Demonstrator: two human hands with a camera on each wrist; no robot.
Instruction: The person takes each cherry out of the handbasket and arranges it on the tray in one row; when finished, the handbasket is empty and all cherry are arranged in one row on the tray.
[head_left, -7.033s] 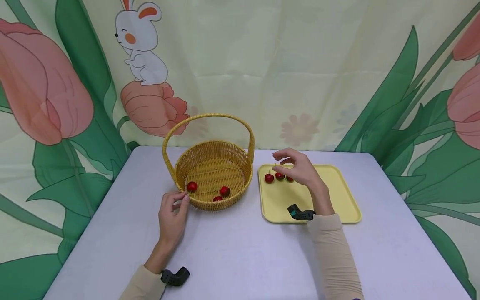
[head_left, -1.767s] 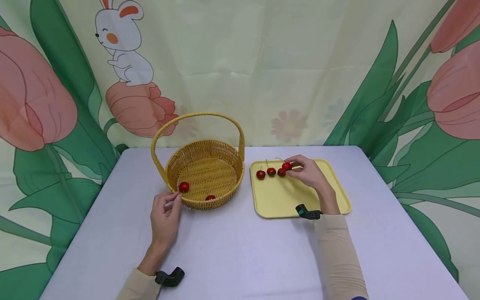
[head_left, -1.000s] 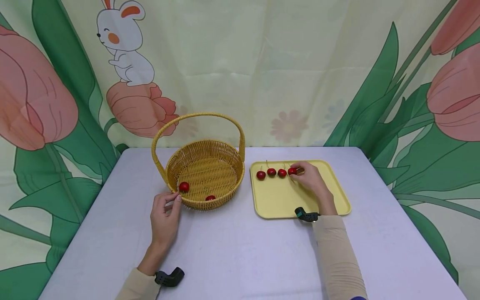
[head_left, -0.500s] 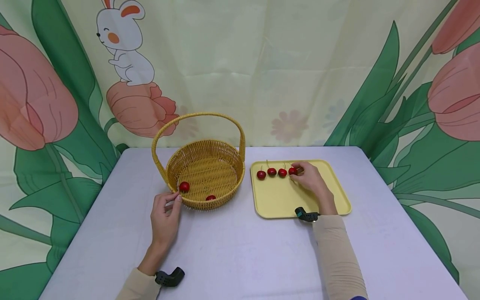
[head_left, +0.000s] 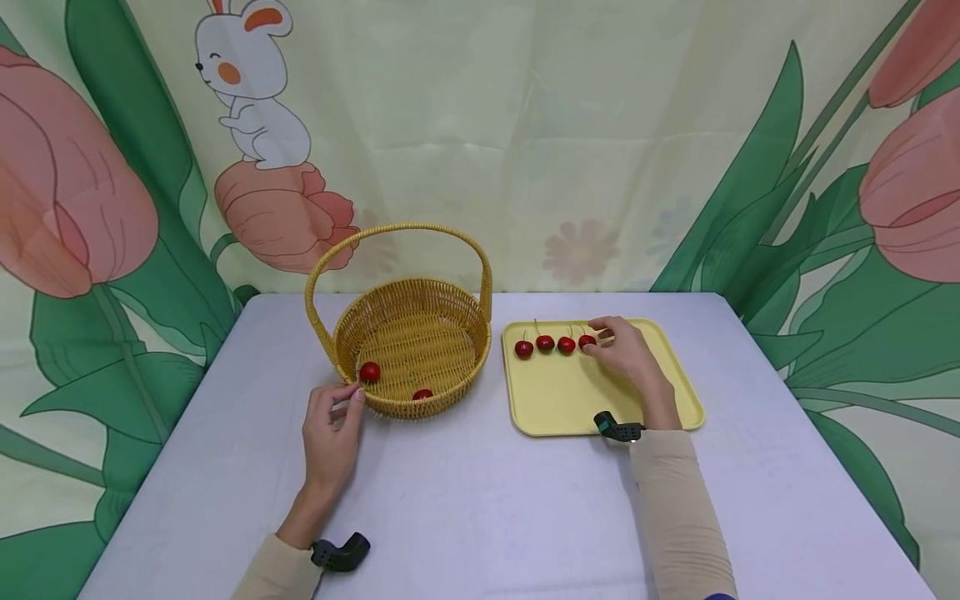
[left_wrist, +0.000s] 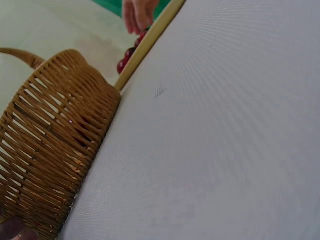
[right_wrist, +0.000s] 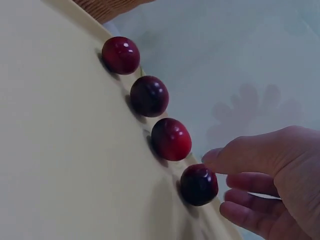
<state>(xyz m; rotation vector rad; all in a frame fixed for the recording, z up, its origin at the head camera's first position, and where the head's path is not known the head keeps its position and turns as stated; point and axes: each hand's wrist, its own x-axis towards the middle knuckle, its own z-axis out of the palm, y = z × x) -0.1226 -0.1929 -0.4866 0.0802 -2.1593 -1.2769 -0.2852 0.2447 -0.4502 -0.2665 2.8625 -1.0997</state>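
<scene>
Left hand at the near left of the wicker basket, thumb and finger pinching the rim; two red cherries inside. Rightward, yellow tray bears four stemmed cherries in a row along its far side. Step looks like lining these up; next move calls for clearing the end cherry without a nudge. Right hand reaches over the tray, thumb beside that cherry, fingers loosely parted.

- Wicker basket: cropped left in the left wrist view.
- Nearer cherry inside: lower part hidden by the basket's front.
- Right hand: cropped right in the right wrist view.
</scene>
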